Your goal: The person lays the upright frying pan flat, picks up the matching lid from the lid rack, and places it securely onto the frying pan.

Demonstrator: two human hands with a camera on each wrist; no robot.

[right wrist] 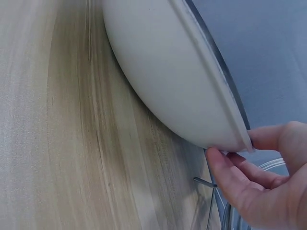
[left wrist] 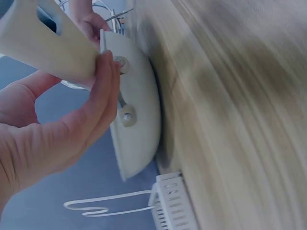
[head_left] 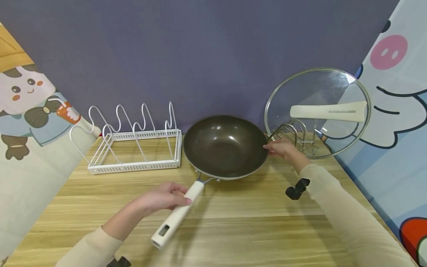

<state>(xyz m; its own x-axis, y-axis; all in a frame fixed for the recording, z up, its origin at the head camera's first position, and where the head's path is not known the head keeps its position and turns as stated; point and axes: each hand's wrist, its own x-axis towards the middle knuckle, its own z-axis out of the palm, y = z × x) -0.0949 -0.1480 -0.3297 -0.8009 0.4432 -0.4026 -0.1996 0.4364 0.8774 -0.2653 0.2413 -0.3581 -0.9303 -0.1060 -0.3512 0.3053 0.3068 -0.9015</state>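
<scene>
A wok (head_left: 225, 148) with a dark inside and a cream outside stands in the middle of the wooden table, tilted a little toward me. Its white handle (head_left: 178, 215) points to the front left. My left hand (head_left: 165, 196) holds that handle, thumb on top and fingers beneath, as the left wrist view shows (left wrist: 62, 129). At the wok's right edge my right hand (head_left: 283, 148) pinches the rim between thumb and fingers. In the right wrist view the fingertips press the cream underside (right wrist: 172, 76) close to the rim.
A white wire rack (head_left: 133, 167) with several upright loops stands left of the wok. On the right, a glass lid (head_left: 317, 89) with a long white handle leans upright in a metal wire stand (head_left: 298, 129). A grey-blue wall (head_left: 213, 55) rises behind.
</scene>
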